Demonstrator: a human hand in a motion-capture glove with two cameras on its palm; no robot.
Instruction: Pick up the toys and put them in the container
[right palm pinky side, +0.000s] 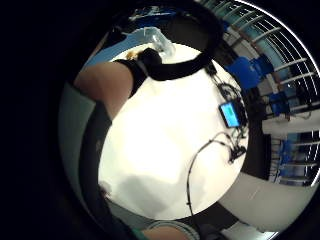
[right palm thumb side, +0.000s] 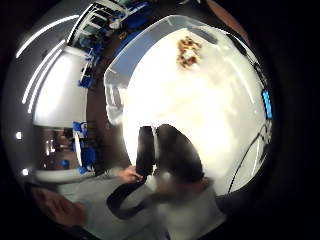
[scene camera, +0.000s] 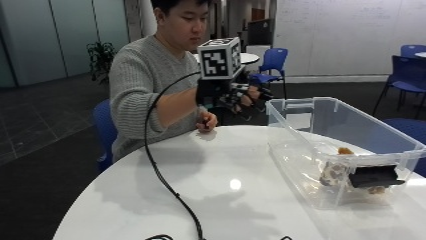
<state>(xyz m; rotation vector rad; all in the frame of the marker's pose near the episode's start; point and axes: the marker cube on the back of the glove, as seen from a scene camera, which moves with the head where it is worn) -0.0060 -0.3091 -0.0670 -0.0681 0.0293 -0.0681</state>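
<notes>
Above the table's (scene camera: 219, 185) far edge, the gloved right hand (scene camera: 243, 97) hovers with fingers relaxed, holding nothing, at nine o'clock of the container (scene camera: 313, 150), where the toys (scene camera: 336, 172) already lie — best withdraw without bumping the rim.

The bench (scene camera: 226, 190) is white and glossy. The container (scene camera: 346, 145) is of clear plastic with a black handle clip (scene camera: 374, 176) on its near end. Inside it lies a toy (scene camera: 333, 175) in tan and cream, with an orange-brown piece (scene camera: 345, 150) behind it. The right hand (scene camera: 233, 97) wears a black glove. The person's sweater (scene camera: 136, 80) is grey. The chair (scene camera: 103, 130) is blue.
</notes>
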